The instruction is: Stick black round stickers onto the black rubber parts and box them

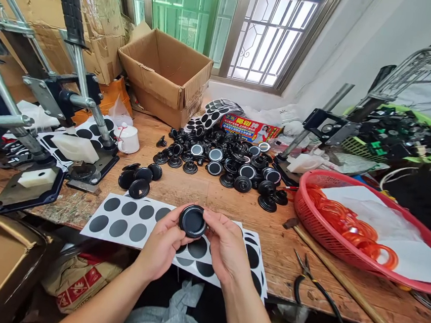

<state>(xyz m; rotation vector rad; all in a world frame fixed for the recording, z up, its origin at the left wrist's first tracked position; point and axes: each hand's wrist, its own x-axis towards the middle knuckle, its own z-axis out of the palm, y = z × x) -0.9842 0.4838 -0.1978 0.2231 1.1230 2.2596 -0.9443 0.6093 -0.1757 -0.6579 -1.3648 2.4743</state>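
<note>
Between my two hands I hold a round black plastic cap (pixel 193 221), its dark flat face turned up toward me. My left hand (pixel 164 240) grips its left rim with thumb and fingers. On the right rim, the thumb and fingers of my right hand (pixel 225 241) are closed too. Below lies a white sheet of round black stickers (pixel 129 207), partly covered by my hands. Beyond it to the left is a small group of black discs (pixel 143 174). A large pile of black knob-like parts (pixel 216 154), some with pale round centres, spreads farther back.
Lever hand presses (pixel 87 101) stand at left, another press (pixel 318 123) at right. A red basket (pixel 299 200) holds orange rings. Pliers (pixel 306 272) and a hammer (pixel 341 275) lie near the right front edge. A white mug (pixel 129 139) and an open cardboard box (pixel 162 80) are behind.
</note>
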